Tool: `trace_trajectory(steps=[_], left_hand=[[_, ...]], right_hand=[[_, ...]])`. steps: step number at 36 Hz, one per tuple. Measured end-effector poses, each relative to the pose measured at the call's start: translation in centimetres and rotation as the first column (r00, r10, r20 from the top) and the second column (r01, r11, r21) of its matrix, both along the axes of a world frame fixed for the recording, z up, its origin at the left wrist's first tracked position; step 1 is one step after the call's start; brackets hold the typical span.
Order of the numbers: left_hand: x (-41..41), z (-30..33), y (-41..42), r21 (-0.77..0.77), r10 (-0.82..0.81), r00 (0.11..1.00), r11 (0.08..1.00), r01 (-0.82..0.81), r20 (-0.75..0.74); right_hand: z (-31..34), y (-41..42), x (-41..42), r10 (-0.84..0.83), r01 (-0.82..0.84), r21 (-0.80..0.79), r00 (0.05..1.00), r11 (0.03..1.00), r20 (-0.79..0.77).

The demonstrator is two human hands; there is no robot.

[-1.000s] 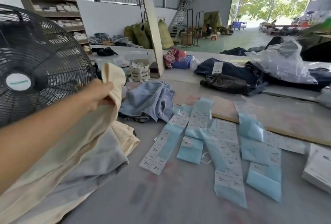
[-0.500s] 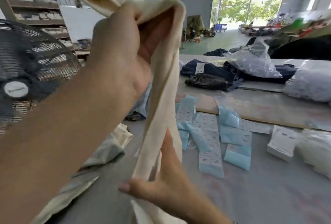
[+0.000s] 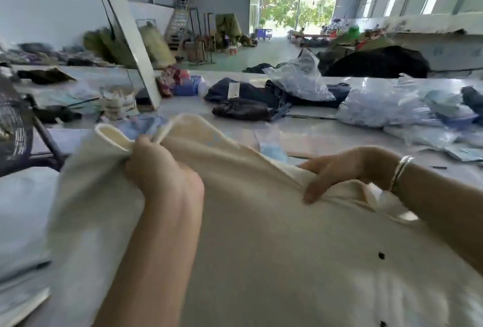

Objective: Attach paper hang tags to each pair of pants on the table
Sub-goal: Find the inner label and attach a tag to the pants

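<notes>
Cream pants [image 3: 261, 222]: spread wide across the near part of the table, filling most of the lower view; the far edge is raised between the two hands.
Left hand [image 3: 162, 169]: fingers curled tight round a bunched fold of the cream cloth near its upper left edge, with a hemmed flap standing up just beyond the knuckles.
Right hand [image 3: 337, 169]: thumb and fingers pinch a ridge of the same cloth on the right; a silver bracelet [image 3: 400, 172] sits on the wrist.
Cloth between hands: pulled into a slanting crease from one grip to the other.
Hang tags [image 3: 273, 150]: pale blue, mostly hidden behind the lifted cloth edge, blurred.
Table [image 3: 23, 201]: grey, smooth, running far back.
On the table beyond: dark pants [image 3: 243, 108] in a heap, clear plastic bags [image 3: 381, 104] to the right.
Left edge: a black fan [image 3: 13, 130], partly cut off.
Room: a large warehouse with a slanted white post [image 3: 128, 31], a metal staircase [image 3: 180, 12] and an open doorway [image 3: 298, 10] showing trees.
</notes>
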State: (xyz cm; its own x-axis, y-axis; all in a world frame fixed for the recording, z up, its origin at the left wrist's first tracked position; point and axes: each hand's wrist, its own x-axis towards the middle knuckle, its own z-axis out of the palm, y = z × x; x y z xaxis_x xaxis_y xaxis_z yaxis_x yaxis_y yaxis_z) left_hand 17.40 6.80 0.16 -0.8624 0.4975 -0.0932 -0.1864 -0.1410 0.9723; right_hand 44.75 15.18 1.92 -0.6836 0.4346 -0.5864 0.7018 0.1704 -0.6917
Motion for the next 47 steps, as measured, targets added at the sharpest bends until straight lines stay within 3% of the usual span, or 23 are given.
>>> trace_trajectory(steps=[2, 5, 7, 9, 11, 13, 15, 17, 19, 21, 23, 28, 31, 34, 36, 38, 40, 41, 42, 44, 47], left_hand=[[3.6, -5.4, -0.4, -0.097, 0.071, 0.984, 0.994, -0.055, 0.163], [5.6, -10.9, 1.3, -0.213, 0.253, 0.949, 0.954, -0.212, 0.187], [5.7, -14.7, 1.7, -0.301, 0.196, 0.978, 0.939, -0.168, 0.067], [5.9, -18.6, 0.8, -0.35, -0.008, 0.994, 0.936, -0.031, -0.11], [5.7, -21.2, 0.3, -0.413, -0.175, 0.934, 0.91, 0.033, -0.312], [6.0, -22.6, 0.1, -0.489, -0.308, 0.849, 0.87, 0.068, -0.429], [6.7, -23.2, 0.0, -0.621, -0.462, 0.71, 0.782, 0.045, -0.531], [7.9, -23.1, -0.2, -0.676, -0.607, 0.47, 0.737, 0.03, -0.641], [9.5, -23.1, -0.6, -0.632, -0.631, 0.204, 0.772, 0.065, -0.749], [11.2, -23.0, -1.1, -0.633, -0.638, 0.049, 0.769, 0.088, -0.769], [12.6, -23.5, -1.4, -0.699, -0.704, -0.005, 0.705, 0.123, -0.711], [12.9, -24.8, -1.1, -0.794, -0.791, -0.086, 0.594, 0.126, -0.606], [12.7, -24.8, -1.1, -0.8, -0.796, -0.089, 0.589, 0.111, -0.598], [12.9, -25.1, -1.1, -0.802, -0.801, -0.068, 0.587, 0.107, -0.595], [12.7, -25.0, -1.0, -0.809, -0.808, -0.072, 0.575, 0.123, -0.585], [12.3, -24.3, -0.7, -0.803, -0.83, -0.029, 0.53, 0.272, -0.557], [11.6, -22.7, -1.0, -0.588, -0.869, 0.264, 0.48, 0.651, -0.418], [11.2, -21.9, -1.3, -0.383, -0.868, 0.418, 0.494, 0.781, -0.268], [10.8, -21.4, -1.6, -0.198, -0.859, 0.503, 0.512, 0.836, -0.094], [10.5, -21.0, -2.0, 0.067, -0.864, 0.467, 0.486, 0.872, 0.189], [11.3, -20.8, -2.7, 0.27, -0.863, 0.337, 0.451, 0.851, 0.377]], right_hand=[[-3.4, 1.9, -1.0, -0.001, -0.012, 0.071, 0.984, 0.997, 0.181], [-9.3, 3.8, -3.1, -0.008, -0.093, 0.306, 0.949, 0.947, 0.314], [-13.4, 3.6, -4.1, -0.077, -0.111, 0.513, 0.94, 0.852, 0.332], [-17.4, 2.9, -4.2, -0.184, -0.096, 0.72, 0.936, 0.687, 0.301], [-19.7, 1.9, -3.4, -0.232, -0.073, 0.834, 0.944, 0.546, 0.234], [-20.6, 0.9, -1.9, -0.236, 0.039, 0.871, 0.968, 0.489, 0.089], [-20.8, 0.0, 0.4, -0.288, 0.249, 0.881, 0.948, 0.403, -0.136], [-20.9, -0.9, 3.6, -0.424, 0.49, 0.819, 0.837, 0.298, -0.346], [-20.9, -1.7, 7.5, -0.637, 0.582, 0.751, 0.714, 0.311, -0.29], [-21.1, -2.4, 11.4, -0.802, 0.671, 0.628, 0.585, 0.394, -0.122], [-21.3, -3.3, 14.0, -0.852, 0.75, 0.479, 0.524, 0.456, -0.008], [-20.5, -3.1, 15.6, -0.849, 0.779, 0.359, 0.522, 0.514, 0.082], [-18.0, -2.3, 16.1, -0.807, 0.791, 0.162, 0.574, 0.59, 0.141], [-15.8, -2.1, 15.2, -0.806, 0.806, -0.092, 0.59, 0.585, 0.049], [-13.7, -2.1, 13.3, -0.764, 0.757, -0.108, 0.643, 0.644, -0.048], [-11.7, -2.5, 10.4, -0.685, 0.681, -0.082, 0.712, 0.727, -0.155], [-10.9, -3.2, 6.6, -0.604, 0.629, 0.047, 0.763, 0.776, -0.23], [-10.9, -3.8, 4.5, -0.564, 0.61, 0.168, 0.786, 0.775, -0.252], [-11.2, -4.5, 2.3, -0.522, 0.587, 0.326, 0.809, 0.741, -0.271], [-12.7, -5.8, -1.8, -0.403, 0.517, 0.561, 0.856, 0.646, -0.325], [-16.9, -7.4, -5.3, -0.446, 0.591, 0.425, 0.802, 0.685, -0.397]])
